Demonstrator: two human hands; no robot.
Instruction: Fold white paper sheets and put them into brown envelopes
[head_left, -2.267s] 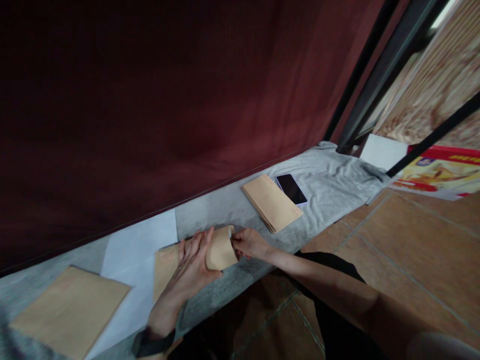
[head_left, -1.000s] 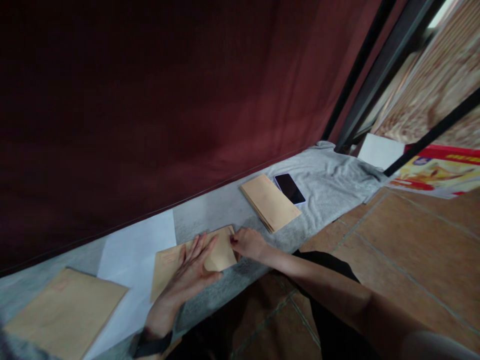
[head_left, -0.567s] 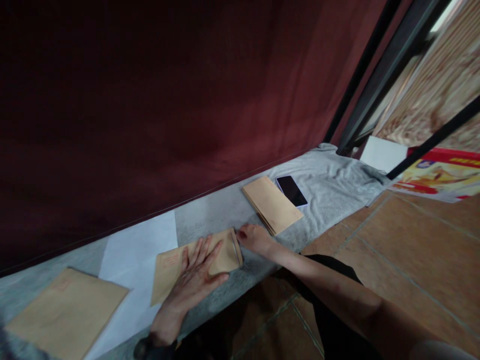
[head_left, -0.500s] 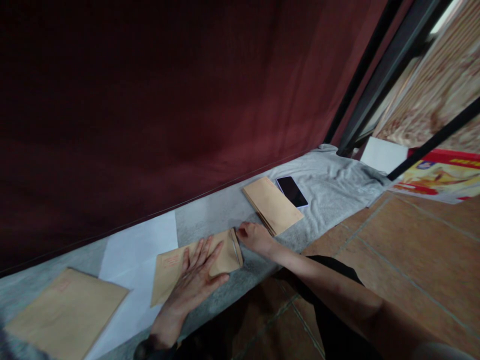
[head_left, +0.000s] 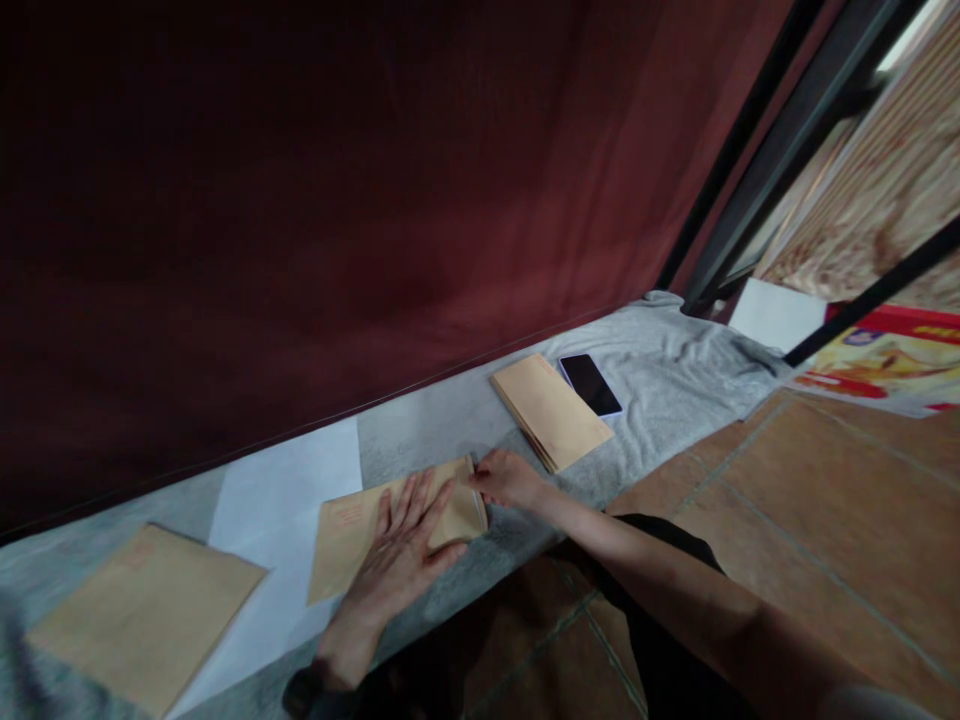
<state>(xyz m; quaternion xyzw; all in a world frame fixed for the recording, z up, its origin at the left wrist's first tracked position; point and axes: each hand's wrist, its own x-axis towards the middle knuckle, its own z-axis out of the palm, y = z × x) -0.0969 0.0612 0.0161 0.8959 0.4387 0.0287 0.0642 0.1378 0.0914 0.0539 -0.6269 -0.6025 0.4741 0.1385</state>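
A brown envelope [head_left: 352, 528] lies flat on the grey cloth-covered ledge [head_left: 442, 420]. My left hand [head_left: 405, 550] rests open on it, palm down, fingers spread. My right hand [head_left: 506, 478] is at the envelope's right end, fingers curled and pinched at the flap edge. What the fingertips hold is too small to see.
A white sheet [head_left: 285, 490] lies under the envelope's left part. Another brown envelope [head_left: 142, 610] lies at far left. A stack of brown envelopes [head_left: 551, 410] and a dark phone [head_left: 591, 384] sit further right. Dark red curtain behind; tiled floor [head_left: 825, 500] at right.
The envelope's raised right end has been laid flat. My left hand spread out flat on it, while my right hand stayed at the flap edge.
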